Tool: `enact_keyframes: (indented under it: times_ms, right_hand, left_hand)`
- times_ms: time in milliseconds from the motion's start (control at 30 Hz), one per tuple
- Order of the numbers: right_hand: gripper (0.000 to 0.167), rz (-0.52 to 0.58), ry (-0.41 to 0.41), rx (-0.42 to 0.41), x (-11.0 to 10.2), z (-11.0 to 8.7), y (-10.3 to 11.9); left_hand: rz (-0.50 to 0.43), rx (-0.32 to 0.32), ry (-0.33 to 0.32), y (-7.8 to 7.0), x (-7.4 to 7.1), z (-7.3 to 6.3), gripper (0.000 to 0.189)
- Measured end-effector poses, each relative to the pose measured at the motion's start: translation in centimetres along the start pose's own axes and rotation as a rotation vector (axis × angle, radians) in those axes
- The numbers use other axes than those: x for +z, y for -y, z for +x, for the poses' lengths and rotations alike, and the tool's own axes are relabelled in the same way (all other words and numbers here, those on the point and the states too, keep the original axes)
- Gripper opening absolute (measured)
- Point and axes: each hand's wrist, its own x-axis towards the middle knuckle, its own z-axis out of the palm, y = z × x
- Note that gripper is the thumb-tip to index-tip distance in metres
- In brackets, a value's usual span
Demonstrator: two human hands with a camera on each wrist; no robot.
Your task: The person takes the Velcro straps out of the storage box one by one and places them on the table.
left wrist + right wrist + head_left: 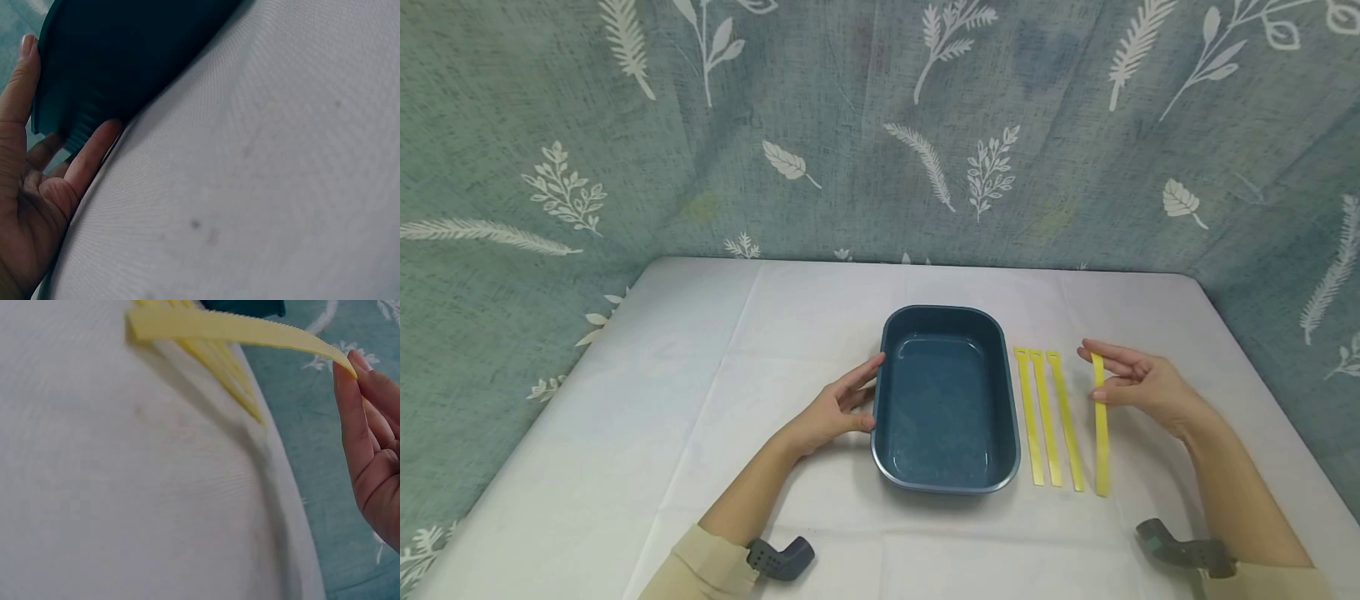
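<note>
A deep blue rectangular tray [946, 408] with rounded corners stands on the white cloth. Against its left outer wall rest the fingertips and thumb of my left hand [832, 417], fingers extended; the left wrist view shows them along the tray's side [119, 56]. My right hand [1153, 392] pinches the far end of a yellow strap [1102, 454] between thumb and fingers. In the right wrist view this strap [212, 326] bows down from the fingertips towards the cloth. Three similar yellow straps [1047, 425], each with a slotted head at the far end, lie side by side between tray and right hand.
White cloth [775, 325] covers the table, with slight creases. Behind it hangs a blue-green curtain [850, 125] printed with white leaves. A dark wrist-worn device [782, 560] sits on the left wrist and another [1183, 550] on the right.
</note>
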Motion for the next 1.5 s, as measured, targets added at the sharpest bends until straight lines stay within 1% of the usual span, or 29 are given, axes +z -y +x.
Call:
enact_keyframes:
  times_ms: [100, 300, 467, 567, 733, 867, 967, 1067, 1167, 1267, 1500]
  right_hand:
    - [0.073, -0.027, -0.030, 0.021, 0.2, 0.4, -0.6]
    - [0.078, -0.044, -0.065, 0.039, 0.4, 1.2, -1.6]
    - [0.079, -0.115, -0.072, 0.054, 0.3, 1.5, -2.4]
    - [0.080, -0.143, -0.069, 0.042, 0.2, 1.6, -2.8]
    - [0.079, -0.203, -0.060, -0.018, 0.1, 1.7, -3.3]
    - [0.078, -0.297, -0.072, -0.048, 0.3, 1.6, -3.5]
    - [0.076, -0.403, -0.100, -0.037, 0.5, 1.6, -3.6]
    - [0.072, -0.515, -0.133, -0.008, 0.7, 1.6, -3.5]
    - [0.068, -0.595, -0.154, 0.001, 0.7, 1.5, -3.4]
    - [0.067, -0.632, -0.156, 0.001, 0.6, 1.5, -3.2]
    - [0.068, -0.664, -0.127, 0.016, 0.5, 1.5, -2.8]
  left_hand:
    - [-0.002, 0.002, 0.001, 0.0, 0.0, 0.0, 0.096]
    - [0.003, 0.003, 0.002, -0.1, 0.0, 0.0, 0.099]
    - [0.006, 0.002, -0.002, -0.1, 0.0, 0.0, 0.098]
    - [0.008, 0.004, -0.002, -0.1, 0.0, 0.0, 0.097]
    - [0.008, 0.003, -0.001, -0.1, 0.0, 0.0, 0.096]
    - [0.008, 0.008, 0.001, 0.0, 0.0, 0.0, 0.095]
    - [0.008, 0.013, 0.002, 0.0, 0.0, 0.0, 0.095]
    - [0.008, 0.014, -0.001, 0.0, 0.0, 0.0, 0.096]
    - [0.011, 0.014, -0.005, 0.0, 0.0, 0.0, 0.096]
    - [0.017, 0.009, -0.008, 0.0, 0.0, -0.1, 0.095]
    - [0.001, -0.007, -0.007, -0.2, 0.0, 0.0, 0.096]
